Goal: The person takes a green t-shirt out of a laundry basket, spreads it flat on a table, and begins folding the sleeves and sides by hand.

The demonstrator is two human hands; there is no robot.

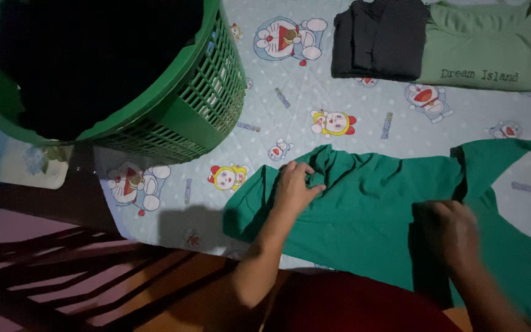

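Head-camera footage is taken from above a bed covered by a pale sheet [339, 98] printed with cartoon figures. At the far left, a green plastic laundry basket [204, 104] with a latticed wall is seen tipped toward the viewer, its inside dark, so that its contents cannot be made out. Below the basket, a dark edge of furniture and a striped cloth in shadow are shown along the bottom left of the frame.

Near the middle, the left hand [296, 184] is laid on the left end of a green garment [370, 209], which is spread across the sheet at the near edge of the bed. The fingers are curled and a fold of the cloth is pinched between them, so the hand is closed on the fabric. The garment is seen stretched from that hand toward the right, with one pointed flap turned up toward the far right.

Farther right, the right hand [453, 227] is pressed on the garment, blurred and in shadow; it appears to be gripping the cloth, though how tightly it is closed cannot be told.

At the top right, well apart from both hands, a folded dark garment [379, 40] is laid just beside a folded light green shirt [487, 46], the two touching along one edge.
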